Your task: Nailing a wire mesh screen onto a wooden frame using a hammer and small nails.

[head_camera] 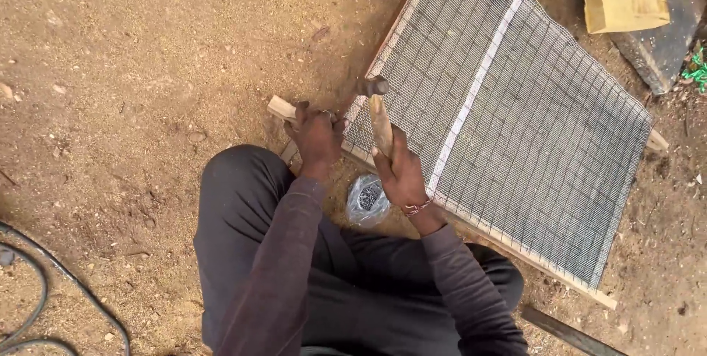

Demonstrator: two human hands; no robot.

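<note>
My right grip (401, 172) is clamped around the hammer (379, 117) handle, its head over the corner of the wire mesh (508, 113) on the wooden frame (283, 109). My left grip (318, 139) pinches at that corner, perhaps on a nail. A bag of nails (367, 200) lies on the dirt floor (132, 83).

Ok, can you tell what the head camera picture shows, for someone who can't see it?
A crouching person's right hand grips a wooden-handled hammer over the corner of a wood frame covered in wire mesh, lying on dirt. The left hand rests on that corner; a small bag sits between the hands.
</note>
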